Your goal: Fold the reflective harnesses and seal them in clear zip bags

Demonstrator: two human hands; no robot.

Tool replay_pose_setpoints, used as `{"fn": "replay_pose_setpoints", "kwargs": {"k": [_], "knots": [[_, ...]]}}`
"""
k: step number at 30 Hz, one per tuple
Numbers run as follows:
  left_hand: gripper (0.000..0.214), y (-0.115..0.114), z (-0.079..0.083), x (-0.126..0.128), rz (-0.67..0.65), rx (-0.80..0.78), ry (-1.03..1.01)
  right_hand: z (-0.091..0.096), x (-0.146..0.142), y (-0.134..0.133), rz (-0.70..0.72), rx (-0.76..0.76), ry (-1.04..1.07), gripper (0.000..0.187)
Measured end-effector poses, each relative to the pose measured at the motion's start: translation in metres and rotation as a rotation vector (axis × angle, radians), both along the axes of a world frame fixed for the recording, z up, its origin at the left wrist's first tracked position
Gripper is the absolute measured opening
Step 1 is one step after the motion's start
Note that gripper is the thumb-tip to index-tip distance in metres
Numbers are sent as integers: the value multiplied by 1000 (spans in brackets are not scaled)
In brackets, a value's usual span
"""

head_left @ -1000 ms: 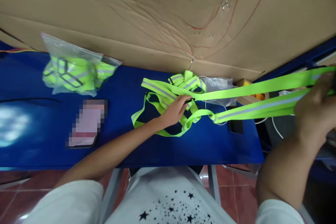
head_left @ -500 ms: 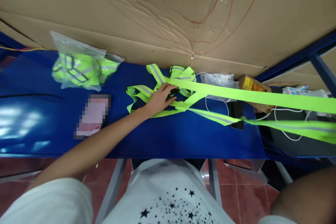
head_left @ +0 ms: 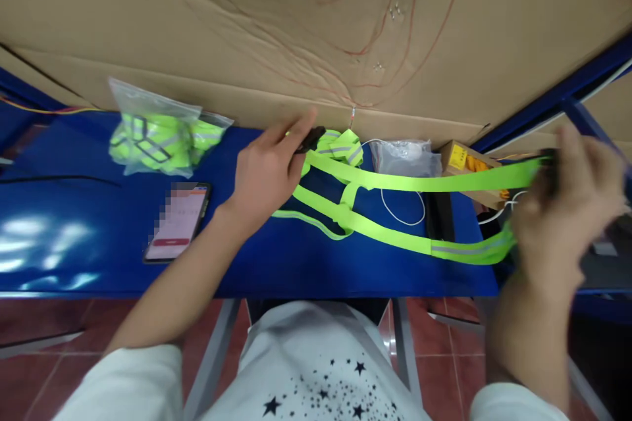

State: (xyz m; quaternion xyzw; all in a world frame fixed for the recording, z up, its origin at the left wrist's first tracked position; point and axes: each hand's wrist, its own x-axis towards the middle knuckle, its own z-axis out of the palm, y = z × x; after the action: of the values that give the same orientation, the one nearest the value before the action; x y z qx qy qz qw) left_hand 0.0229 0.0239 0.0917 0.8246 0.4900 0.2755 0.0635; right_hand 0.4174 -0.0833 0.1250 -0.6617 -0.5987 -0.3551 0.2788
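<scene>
From where I stand, the green strap stretches over the right half of the blue table, between the person's two hands. The left hand is above the table, near its back edge, with a black buckle pinched between thumb and fingers. The right hand is out past the table's right end, fingers curled in on the strap; it is blurred, so I can't tell exactly how each finger sits. A dark piece shows at its fingers too.

The strap makes two runs: the upper one fairly straight, the lower one sagging, its far part marked with a grey stripe. A short crosspiece links them nearer the left hand, and a thin loop droops below it.

Just behind the strap sits a green roll, then a clear bag and an open box with a yellow label. A white cable curls by the upper run, next to a flat black thing. Over on the left, more green bands fill a zip bag, with a phone, screen lit, in front of it. Cardboard rises along the back.
</scene>
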Motion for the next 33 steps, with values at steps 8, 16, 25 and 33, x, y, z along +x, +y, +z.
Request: {"fn": "replay_pose_setpoints", "kwargs": {"k": [8, 16, 25, 33], "knots": [[66, 4, 10, 54, 150, 143, -24, -20, -184, 80, 239, -234, 196, 70], [62, 25, -5, 56, 120, 64, -123, -37, -202, 115, 346, -244, 262, 70], [56, 29, -13, 57, 147, 135, -105, -41, -215, 119, 209, -329, 248, 59], [58, 35, -21, 53, 7, 187, -55, -45, -201, 126, 615, -478, 323, 69]]}}
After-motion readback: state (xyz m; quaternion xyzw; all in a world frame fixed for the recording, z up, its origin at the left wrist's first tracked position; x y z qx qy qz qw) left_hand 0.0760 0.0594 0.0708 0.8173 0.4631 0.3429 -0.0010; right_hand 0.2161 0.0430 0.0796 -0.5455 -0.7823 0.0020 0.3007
